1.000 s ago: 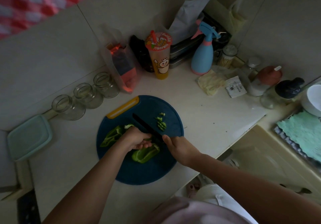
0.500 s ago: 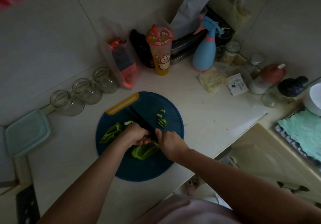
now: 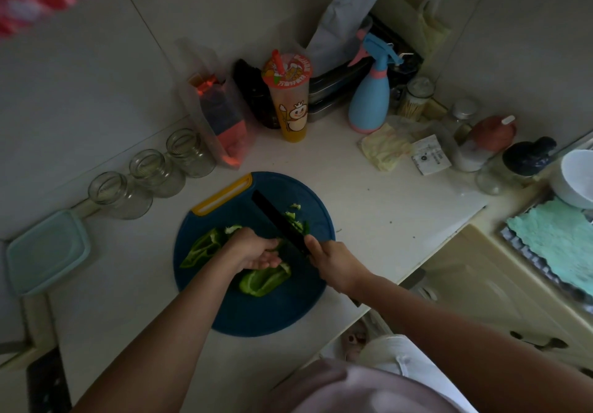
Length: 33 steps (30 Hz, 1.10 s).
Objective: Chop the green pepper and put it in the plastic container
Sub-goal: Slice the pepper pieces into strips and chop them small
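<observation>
My green pepper [image 3: 263,279] in big pieces on the blue board [image 3: 272,310] — chopped bits [image 3: 296,221] beyond, teal plastic container [image 3: 45,252] well left

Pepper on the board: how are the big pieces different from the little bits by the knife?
The big pieces are wide and curved; the little bits are thin and short. The big pieces lie on the left hand's side of the knife; the little bits lie on the other side. Both are green, on the blue board.
</observation>
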### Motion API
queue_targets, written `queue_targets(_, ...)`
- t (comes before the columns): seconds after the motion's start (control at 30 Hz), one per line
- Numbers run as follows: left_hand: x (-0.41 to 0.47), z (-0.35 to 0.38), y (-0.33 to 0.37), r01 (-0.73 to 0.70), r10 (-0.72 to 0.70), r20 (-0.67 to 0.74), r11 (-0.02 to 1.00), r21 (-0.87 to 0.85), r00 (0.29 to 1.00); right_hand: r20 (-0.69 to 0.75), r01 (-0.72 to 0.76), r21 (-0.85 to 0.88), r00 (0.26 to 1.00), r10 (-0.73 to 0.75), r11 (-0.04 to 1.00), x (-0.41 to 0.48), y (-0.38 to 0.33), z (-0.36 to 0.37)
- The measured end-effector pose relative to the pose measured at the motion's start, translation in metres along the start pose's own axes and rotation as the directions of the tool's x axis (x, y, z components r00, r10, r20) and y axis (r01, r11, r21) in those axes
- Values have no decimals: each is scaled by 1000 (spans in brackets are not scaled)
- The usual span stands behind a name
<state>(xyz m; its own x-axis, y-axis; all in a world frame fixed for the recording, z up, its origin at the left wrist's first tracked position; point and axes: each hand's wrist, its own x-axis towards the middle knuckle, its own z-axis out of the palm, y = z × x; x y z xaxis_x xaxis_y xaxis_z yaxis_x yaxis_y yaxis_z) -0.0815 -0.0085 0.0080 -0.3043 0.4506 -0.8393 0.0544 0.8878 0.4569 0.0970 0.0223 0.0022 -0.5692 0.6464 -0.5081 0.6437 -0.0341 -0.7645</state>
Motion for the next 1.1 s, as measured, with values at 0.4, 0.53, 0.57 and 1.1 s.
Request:
queue_targets(0.4,-1,0,-3,-20,21,-29,999,50,999,7,92,-225,996,-93,970,-1,-1,11)
queue_targets(0.53,-2,0,-2,-4,7,-40,997,75,999,-28,120,-367,990,-140,922,-3,-1,21)
queue_targets(0.57,-1,0,-1,-1,4,-45,997,83,999,-34,118,-394,989,-142,912,-4,-2,23)
queue_targets(1.1,-4,-7,-3,-54,55,70,998,-23,996,-39,-52,21,998,53,998,4,-1,11)
